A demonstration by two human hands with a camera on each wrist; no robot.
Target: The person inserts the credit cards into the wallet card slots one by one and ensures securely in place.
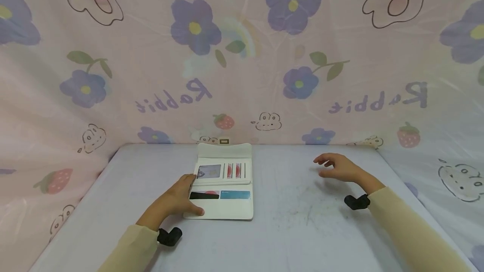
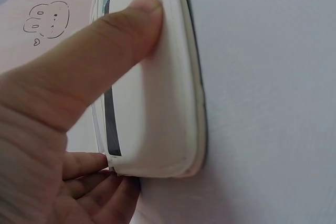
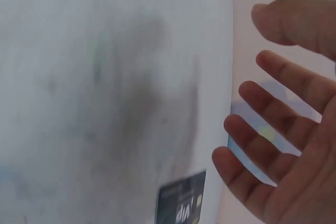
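Note:
A white wallet [image 1: 223, 210] lies unfolded on the table, left of the middle. Its inside holds a clear window with a picture [image 1: 209, 171], red cards [image 1: 233, 171] in slots, a blue card [image 1: 235, 194] and a black-edged card [image 1: 204, 195]. My left hand [image 1: 175, 196] grips the wallet's left edge; the thumb [image 2: 131, 24] presses on the top face and the other fingers are at the side edge. My right hand [image 1: 338, 168] hovers over the table at the right, holding nothing, fingers spread apart and slightly bent. A dark card with "VIP" print [image 3: 181, 198] lies near it in the right wrist view.
The white table [image 1: 287, 238] has grey smudges right of the wallet. A printed curtain [image 1: 242, 74] with flowers and rabbits rises along the back and both sides. Black bands [image 1: 169, 236] sit on both wrists.

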